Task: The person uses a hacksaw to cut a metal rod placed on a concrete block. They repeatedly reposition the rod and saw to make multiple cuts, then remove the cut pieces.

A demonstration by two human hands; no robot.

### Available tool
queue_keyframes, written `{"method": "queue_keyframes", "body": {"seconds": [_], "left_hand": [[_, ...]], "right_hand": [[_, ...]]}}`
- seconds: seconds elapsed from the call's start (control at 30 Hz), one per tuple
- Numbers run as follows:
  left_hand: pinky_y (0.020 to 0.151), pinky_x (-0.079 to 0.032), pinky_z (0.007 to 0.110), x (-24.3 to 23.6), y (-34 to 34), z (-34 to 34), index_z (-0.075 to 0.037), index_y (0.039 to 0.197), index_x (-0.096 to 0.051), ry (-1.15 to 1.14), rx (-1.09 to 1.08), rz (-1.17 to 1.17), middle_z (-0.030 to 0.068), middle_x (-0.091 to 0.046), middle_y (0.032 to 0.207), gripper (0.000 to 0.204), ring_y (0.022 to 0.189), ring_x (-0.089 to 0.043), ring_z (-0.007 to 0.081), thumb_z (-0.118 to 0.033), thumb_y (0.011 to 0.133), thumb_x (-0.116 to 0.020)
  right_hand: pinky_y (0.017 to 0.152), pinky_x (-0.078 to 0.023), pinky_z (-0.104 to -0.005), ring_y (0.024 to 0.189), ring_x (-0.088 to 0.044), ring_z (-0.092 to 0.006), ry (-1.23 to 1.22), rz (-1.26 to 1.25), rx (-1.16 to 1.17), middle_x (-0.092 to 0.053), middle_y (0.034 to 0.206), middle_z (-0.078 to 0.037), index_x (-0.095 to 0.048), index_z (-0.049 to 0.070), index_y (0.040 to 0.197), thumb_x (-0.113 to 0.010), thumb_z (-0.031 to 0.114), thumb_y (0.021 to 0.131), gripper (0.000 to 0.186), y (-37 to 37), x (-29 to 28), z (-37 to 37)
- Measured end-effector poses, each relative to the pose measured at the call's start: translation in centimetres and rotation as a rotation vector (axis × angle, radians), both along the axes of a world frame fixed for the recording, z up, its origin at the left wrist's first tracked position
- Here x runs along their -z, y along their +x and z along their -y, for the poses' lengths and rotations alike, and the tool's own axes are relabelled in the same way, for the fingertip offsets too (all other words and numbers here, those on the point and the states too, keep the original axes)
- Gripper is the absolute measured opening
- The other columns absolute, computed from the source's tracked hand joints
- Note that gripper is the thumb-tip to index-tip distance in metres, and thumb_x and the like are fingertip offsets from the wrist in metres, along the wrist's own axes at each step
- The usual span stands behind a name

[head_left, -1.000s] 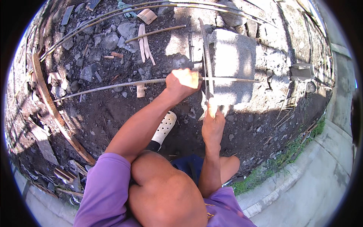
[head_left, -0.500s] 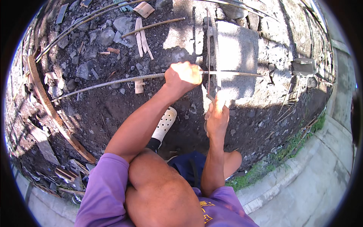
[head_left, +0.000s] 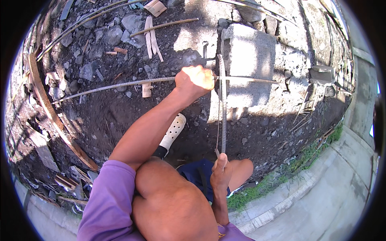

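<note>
The left hand (head_left: 196, 79) is closed in a fist around a long ribbed steel rod (head_left: 120, 84), which lies nearly level across the dark ground and rests its far end on a grey concrete block (head_left: 251, 52). The fist sits just left of the block, in full sun. The right hand (head_left: 220, 173) is lower, close to the person's raised knee, its fingers wrapped around the near end of a hacksaw (head_left: 222, 108); the thumb points up along the frame. The hacksaw runs almost straight away from the person, and its far end crosses the rod just right of the left fist, beside the block's near corner. Whether the blade is touching the rod cannot be told from this view.

A white perforated clog (head_left: 173, 131) shows under the left forearm, planted on the soil. The person wears a purple shirt and dark blue shorts.

Around the work, the earth is littered with grey stones and pale wood splinters (head_left: 151, 38). A flat tan piece, perhaps cardboard (head_left: 155, 7), lies near the top edge. A curved wooden strip (head_left: 48, 112) bounds the dirt on the left, and a concrete kerb (head_left: 321, 180) with a fringe of grass (head_left: 281, 180) runs along the right.
</note>
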State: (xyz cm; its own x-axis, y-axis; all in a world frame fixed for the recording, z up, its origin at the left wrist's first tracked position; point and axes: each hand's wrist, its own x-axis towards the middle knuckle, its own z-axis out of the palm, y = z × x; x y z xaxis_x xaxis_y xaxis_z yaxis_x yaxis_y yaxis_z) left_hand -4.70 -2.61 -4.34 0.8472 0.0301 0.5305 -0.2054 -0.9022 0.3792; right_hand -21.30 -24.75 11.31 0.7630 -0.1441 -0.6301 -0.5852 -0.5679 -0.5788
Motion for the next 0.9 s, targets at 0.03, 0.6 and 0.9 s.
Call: {"method": "queue_keyframes", "body": {"seconds": [0.03,0.6,0.9], "left_hand": [[0.048,-0.052,0.039,0.2,-0.1,0.2,-0.014,0.062,-0.062,-0.050,0.005,-0.026,0.0032,-0.059,0.059,0.009,0.053,-0.062,0.0228,-0.017,0.067,-0.068],[0.082,-0.057,0.050,-4.1,-2.7,-2.4,-0.002,0.109,-0.069,-0.092,0.069,-0.445,0.0197,-0.073,0.096,0.039,0.098,-0.072,0.0378,-0.037,0.093,-0.070],[0.060,-0.055,0.051,-3.4,1.0,-7.6,-0.016,0.110,-0.072,-0.196,0.180,-0.657,0.0179,-0.071,0.078,0.027,0.070,-0.070,0.0430,-0.036,0.095,-0.064]], "right_hand": [[0.055,-0.032,-0.0374,0.064,-0.035,-0.0102,0.046,0.055,-0.035,-0.037,0.063,-0.002,-0.054,-0.004,0.081,-0.050,0.047,0.112,0.060,-0.4,-0.6,0.4],[0.047,-0.029,-0.0293,0.048,-0.034,-0.0104,0.439,0.080,0.167,-0.034,0.054,0.002,-0.040,0.013,0.065,-0.045,0.061,0.109,0.065,9.8,3.0,-2.0],[0.054,-0.033,-0.0326,0.045,-0.024,-0.0113,0.893,-0.157,0.426,-0.022,0.050,0.006,-0.035,0.019,0.063,-0.033,0.086,0.098,0.076,9.3,2.3,-2.0]]}}
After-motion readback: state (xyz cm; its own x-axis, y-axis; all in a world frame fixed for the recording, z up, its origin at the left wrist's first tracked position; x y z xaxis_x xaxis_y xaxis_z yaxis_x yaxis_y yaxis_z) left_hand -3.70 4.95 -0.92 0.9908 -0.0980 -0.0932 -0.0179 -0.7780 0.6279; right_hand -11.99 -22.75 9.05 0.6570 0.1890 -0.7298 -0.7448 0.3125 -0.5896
